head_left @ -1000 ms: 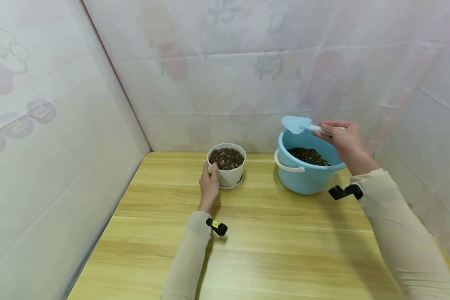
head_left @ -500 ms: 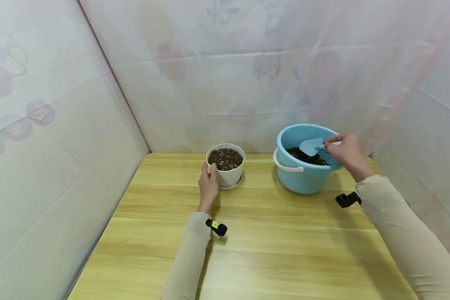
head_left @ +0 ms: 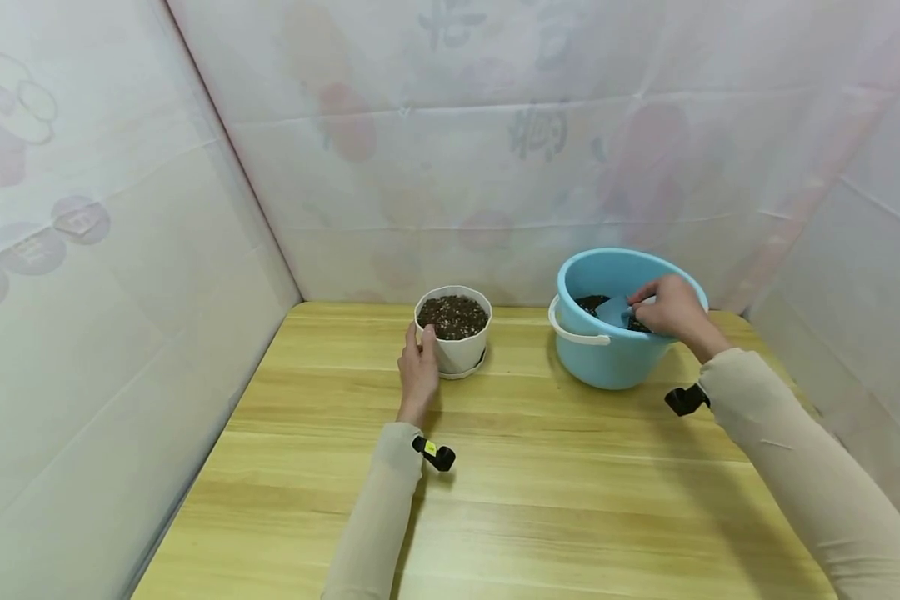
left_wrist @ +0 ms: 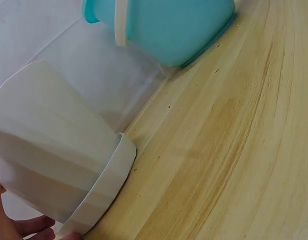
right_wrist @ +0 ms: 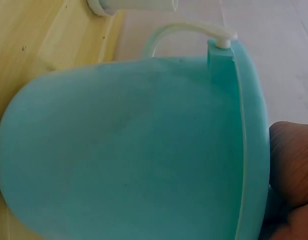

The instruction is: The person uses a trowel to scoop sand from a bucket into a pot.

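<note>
Trowel: a small light-blue trowel [head_left: 615, 311] sits inside the blue bucket [head_left: 607, 358], its blade tipped down against the dark soil [head_left: 591, 303] there; its handle is hidden by the hand that holds it.
Right hand: the right hand [head_left: 666, 307] reaches over the bucket's rim, its fingers [head_left: 642, 292] curled and pinching the trowel's handle. In the right wrist view only the heel of this hand [right_wrist: 292, 170] shows past the bucket's rim [right_wrist: 249, 165].
Bucket: stands upright at the far right of the table [head_left: 540, 492], near the back wall; its white bail handle [head_left: 576, 334] hangs down the side facing the pot.
Left hand: the left hand [head_left: 417, 369] rests against the near left side of the white pot [head_left: 457, 350], fingers [head_left: 427, 340] straight and together, laid flat on the pot's wall. The left wrist view shows only fingertips [left_wrist: 29, 227] at the pot's base.
White pot: upright on its white saucer [head_left: 465, 372], filled close to the rim with speckled potting mix [head_left: 452, 317], well apart from the bucket.
Surroundings: pale translucent sheeting [head_left: 120, 250] with faint printed shapes walls the table on three sides.
</note>
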